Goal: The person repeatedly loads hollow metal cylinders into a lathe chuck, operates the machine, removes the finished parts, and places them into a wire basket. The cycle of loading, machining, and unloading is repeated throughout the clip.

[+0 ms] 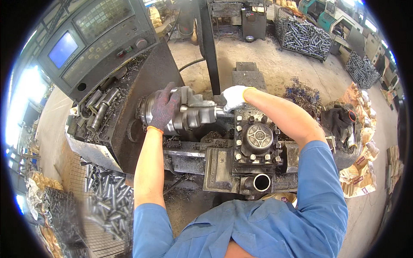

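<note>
Left hand (165, 107) laid open over the chuck (194, 115) at my 11 o'clock, right hand (234, 97) at 12 by the shiny rod (220, 112), can't tell if it's pinching, so I'd guess it's a steadying step and next calls for a firm hold.

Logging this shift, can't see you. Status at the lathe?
Dark-gloved left hand on the chuck. White-gloved right hand at the steel bar, grip unclear. Tool post close by right hand.
</note>
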`<state>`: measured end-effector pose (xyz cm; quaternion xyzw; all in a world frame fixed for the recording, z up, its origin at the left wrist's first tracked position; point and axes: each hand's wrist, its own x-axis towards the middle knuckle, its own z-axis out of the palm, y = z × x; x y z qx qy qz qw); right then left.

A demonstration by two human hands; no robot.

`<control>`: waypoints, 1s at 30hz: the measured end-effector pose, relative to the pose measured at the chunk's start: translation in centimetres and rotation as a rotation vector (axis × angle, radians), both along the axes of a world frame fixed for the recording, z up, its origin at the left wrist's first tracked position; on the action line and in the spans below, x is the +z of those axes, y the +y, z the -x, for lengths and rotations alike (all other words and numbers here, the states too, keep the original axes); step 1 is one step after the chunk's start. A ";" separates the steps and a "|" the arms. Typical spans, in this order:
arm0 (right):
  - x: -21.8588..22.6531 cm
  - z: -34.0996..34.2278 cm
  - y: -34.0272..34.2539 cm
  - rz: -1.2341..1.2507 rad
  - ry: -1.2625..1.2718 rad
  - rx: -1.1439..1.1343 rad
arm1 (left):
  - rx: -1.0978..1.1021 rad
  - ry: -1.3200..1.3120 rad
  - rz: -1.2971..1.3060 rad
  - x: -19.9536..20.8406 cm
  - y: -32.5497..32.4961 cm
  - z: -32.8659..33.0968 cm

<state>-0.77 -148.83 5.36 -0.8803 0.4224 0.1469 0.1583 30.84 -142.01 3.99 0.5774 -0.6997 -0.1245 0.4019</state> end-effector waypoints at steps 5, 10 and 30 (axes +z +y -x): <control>-3.1 -0.5 -0.4 -0.608 -0.232 -0.327 | 0.004 -0.232 0.019 -0.2 -1.2 -0.3; -4.5 4.8 -1.0 -0.589 -0.397 -0.391 | 0.060 -0.399 0.009 0.1 -0.6 -1.0; -2.0 17.0 -8.4 0.645 0.063 -0.831 | 0.169 -0.642 0.350 -3.2 1.8 -1.3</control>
